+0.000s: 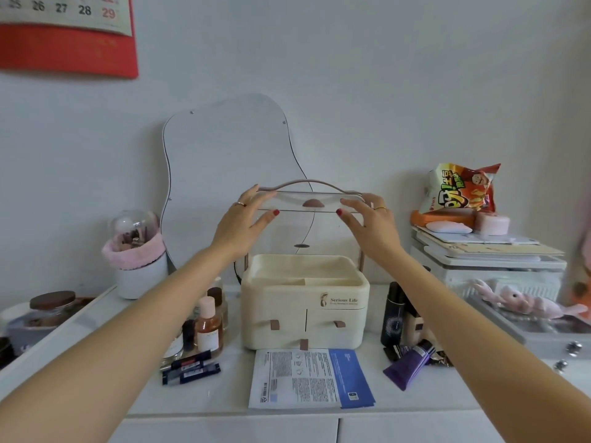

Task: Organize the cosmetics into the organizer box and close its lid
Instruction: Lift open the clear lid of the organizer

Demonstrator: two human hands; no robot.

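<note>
A cream organizer box (305,311) with small drawers stands in the middle of the white dresser top, its upper tray uncovered. Its clear lid (307,201) is raised high, level with the pink carrying handle (308,183). My left hand (244,220) grips the lid's left end and my right hand (367,220) grips its right end. Left of the box stand several bottles (209,327) and dark tubes (192,367). A sheet mask packet (308,378) lies in front. A black bottle (392,314) and a purple tube (411,362) lie to the right.
A wavy mirror (224,161) leans on the wall behind the box. A domed brush holder (137,251) stands at the left, a jar (51,310) further left. On the right, a drawer unit (499,266) carries papers, a snack bag (460,188) and a plush toy (524,302).
</note>
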